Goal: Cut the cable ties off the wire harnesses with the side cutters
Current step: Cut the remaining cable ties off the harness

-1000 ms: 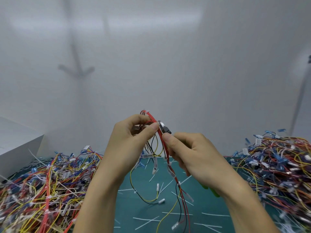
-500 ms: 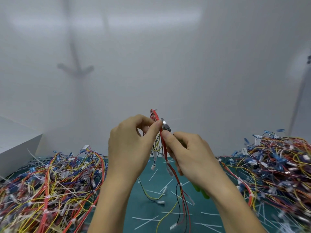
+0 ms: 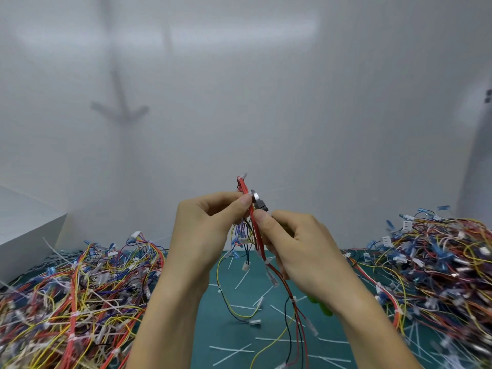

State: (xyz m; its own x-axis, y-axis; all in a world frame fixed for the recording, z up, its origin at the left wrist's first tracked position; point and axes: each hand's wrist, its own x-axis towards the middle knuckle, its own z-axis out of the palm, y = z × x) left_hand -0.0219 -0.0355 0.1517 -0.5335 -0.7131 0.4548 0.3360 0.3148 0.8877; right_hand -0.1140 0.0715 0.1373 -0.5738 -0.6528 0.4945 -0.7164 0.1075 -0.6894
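We look down on a teal-green tabletop (image 3: 234, 334). On its left side we see a left heap (image 3: 74, 302) of tangled wire harnesses, red, yellow, blue and purple, with white connectors among them. A right heap (image 3: 439, 275) of the same kind covers the right side, well apart from the first. Between the two, cut cable ties (image 3: 231, 349) lie scattered as thin white strips, some crossing each other. A white box (image 3: 26, 241) stands at the far left, just beside the left heap
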